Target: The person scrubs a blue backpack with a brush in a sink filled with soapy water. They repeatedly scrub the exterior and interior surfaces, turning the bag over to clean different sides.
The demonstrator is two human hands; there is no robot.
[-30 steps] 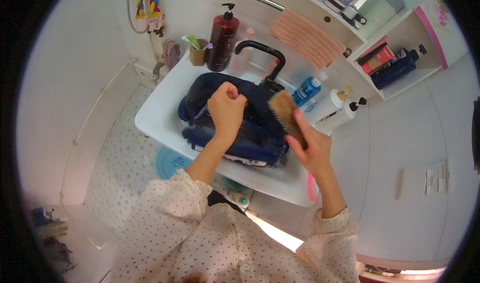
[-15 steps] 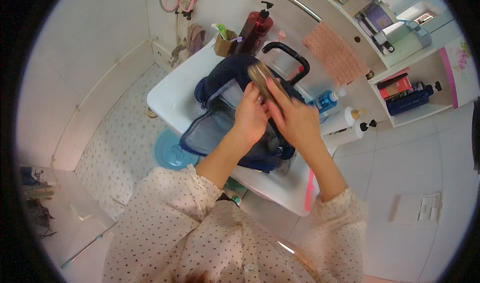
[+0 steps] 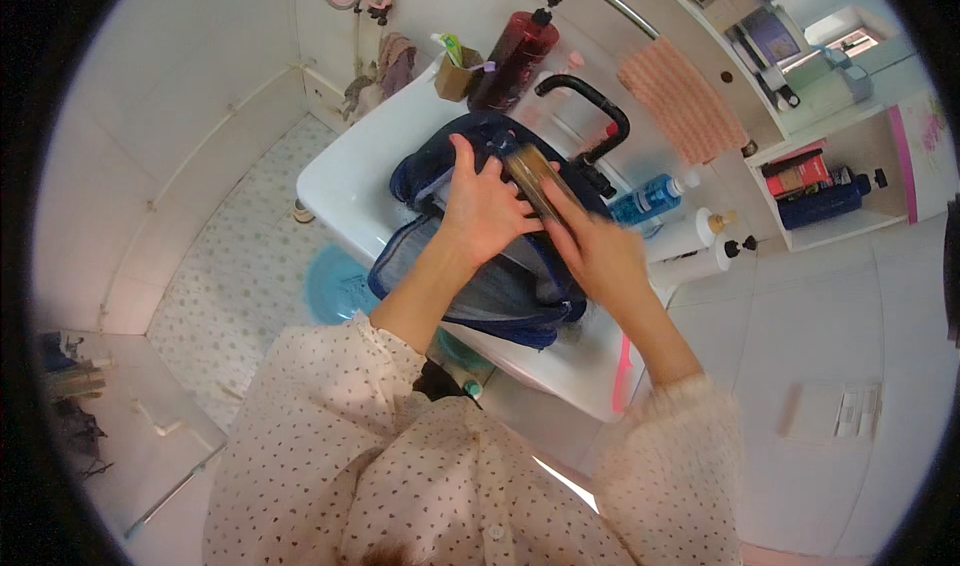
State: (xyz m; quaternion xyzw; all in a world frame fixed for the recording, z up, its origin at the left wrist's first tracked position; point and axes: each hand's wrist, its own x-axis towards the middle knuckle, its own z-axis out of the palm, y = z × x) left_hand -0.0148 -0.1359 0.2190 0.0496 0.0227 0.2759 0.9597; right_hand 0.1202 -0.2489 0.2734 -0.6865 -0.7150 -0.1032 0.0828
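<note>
A dark blue fabric bag with grey lining lies unzipped in the white washbasin. My right hand is wrapped round a wooden-backed brush, held tilted over the bag's far part. The brush's bristles are hidden from this angle. Beside it, my left hand rests at the bag with its fingers spread and the thumb pointing up. Its fingertips come close to the brush; whether they press on the cloth I cannot tell.
Behind the bag arches a black tap. A red pump bottle and a toothbrush cup stand at the basin's far left corner. Blue and white bottles line its right side. A blue bowl sits below.
My left hand has opened, its fingers now spread and thumb raised, and it has shifted slightly left. The brush in my right hand has moved a little right and nearer.
</note>
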